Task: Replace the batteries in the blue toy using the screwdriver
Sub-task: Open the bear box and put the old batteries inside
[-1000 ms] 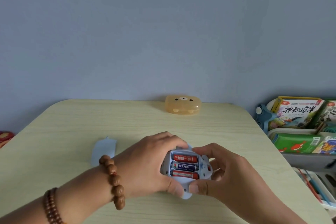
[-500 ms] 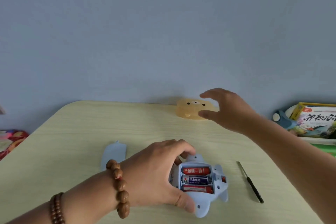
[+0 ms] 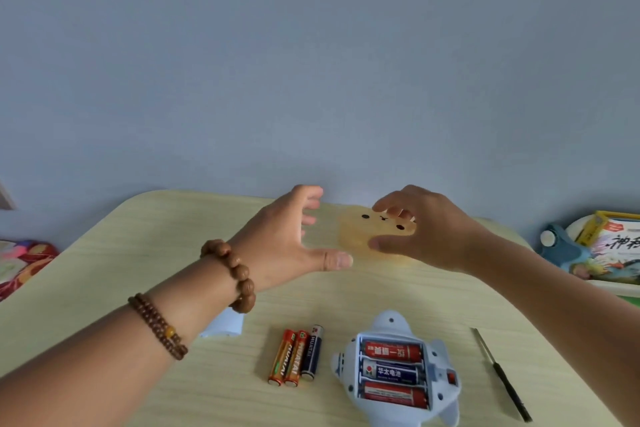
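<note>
My table [image 3: 121,270] carries three loose batteries [image 3: 296,357], the blue toy [image 3: 390,324] and a screwdriver [image 3: 499,374], all nearer me than my fingers [image 3: 308,191].

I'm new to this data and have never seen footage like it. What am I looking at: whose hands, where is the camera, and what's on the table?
There is no machine here. These are a person's two bare hands, filmed by one wide-angle camera worn on the head, looking forward and down. The right hand grips a yellow bear-faced case at the far side of the table. The left hand reaches toward it, fingers spread, holding nothing. Nearer lie the blue toy, its back open with three batteries inside, three loose batteries to its left, a thin screwdriver to its right, and a pale blue cover partly hidden under the left wrist.
</note>
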`<move>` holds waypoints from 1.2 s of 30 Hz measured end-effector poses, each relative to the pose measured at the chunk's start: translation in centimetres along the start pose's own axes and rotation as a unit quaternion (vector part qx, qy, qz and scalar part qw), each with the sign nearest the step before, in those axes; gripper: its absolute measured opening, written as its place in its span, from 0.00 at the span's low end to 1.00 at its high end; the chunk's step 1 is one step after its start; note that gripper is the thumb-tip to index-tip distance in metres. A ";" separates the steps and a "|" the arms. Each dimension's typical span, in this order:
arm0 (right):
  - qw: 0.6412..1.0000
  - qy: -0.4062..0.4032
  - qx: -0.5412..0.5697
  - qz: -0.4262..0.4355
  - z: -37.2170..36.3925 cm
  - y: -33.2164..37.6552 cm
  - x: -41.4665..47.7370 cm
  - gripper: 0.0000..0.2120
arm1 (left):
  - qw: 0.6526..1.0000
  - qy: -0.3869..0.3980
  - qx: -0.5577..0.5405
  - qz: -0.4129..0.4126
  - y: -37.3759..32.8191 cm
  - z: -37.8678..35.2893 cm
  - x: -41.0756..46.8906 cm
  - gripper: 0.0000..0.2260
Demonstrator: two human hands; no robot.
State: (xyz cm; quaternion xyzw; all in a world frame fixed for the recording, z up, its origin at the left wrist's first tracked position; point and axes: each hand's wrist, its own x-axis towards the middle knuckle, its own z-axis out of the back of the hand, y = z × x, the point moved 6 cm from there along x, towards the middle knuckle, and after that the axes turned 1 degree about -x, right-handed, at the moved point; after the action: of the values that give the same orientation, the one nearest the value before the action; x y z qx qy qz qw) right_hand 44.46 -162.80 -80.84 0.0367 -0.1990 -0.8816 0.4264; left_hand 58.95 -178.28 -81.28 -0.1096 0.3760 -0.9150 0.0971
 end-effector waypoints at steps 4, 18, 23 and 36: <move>0.991 -0.016 0.089 0.102 2.8 3.5 -2.5 0.26 | 0.999 0.014 -0.039 0.010 -0.8 -0.2 0.4 0.51; 0.981 0.008 0.112 0.155 2.4 3.8 -3.9 0.22 | 0.972 0.045 -0.230 0.029 0.1 -2.6 -0.4 0.42; 0.979 0.006 0.125 0.164 2.5 3.9 -3.5 0.19 | 0.970 0.015 -0.242 0.025 0.3 -2.7 -0.4 0.39; 0.931 -0.166 0.320 -0.056 3.5 0.0 -0.3 0.15 | 0.991 0.023 -0.118 -0.056 -1.9 -3.1 -0.3 0.32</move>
State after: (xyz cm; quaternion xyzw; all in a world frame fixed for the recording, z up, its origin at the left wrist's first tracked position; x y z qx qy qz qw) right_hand 43.83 -161.43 -77.68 0.0358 -0.5361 -0.7871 0.3029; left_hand 58.23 -174.82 -82.17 -0.1196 0.4763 -0.8708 0.0231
